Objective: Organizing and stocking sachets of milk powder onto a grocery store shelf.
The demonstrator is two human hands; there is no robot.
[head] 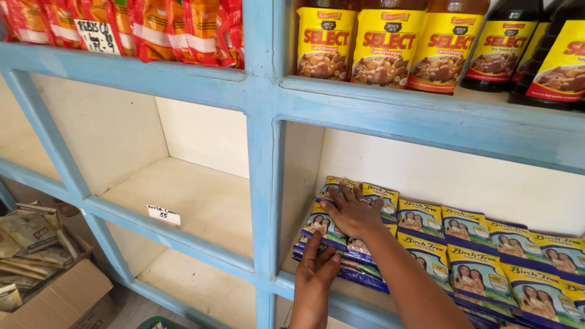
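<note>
A: What could go wrong here, in your view?

B: I think the stack of sachets at the lower centre of the frame may slide off the blue shelf, because it sits near the front edge.

A: And the hands?

B: My right hand lies flat on the top sachets, fingers spread. My left hand is open, fingers together, pressing the stack's front side. Neither hand pinches anything.
</note>
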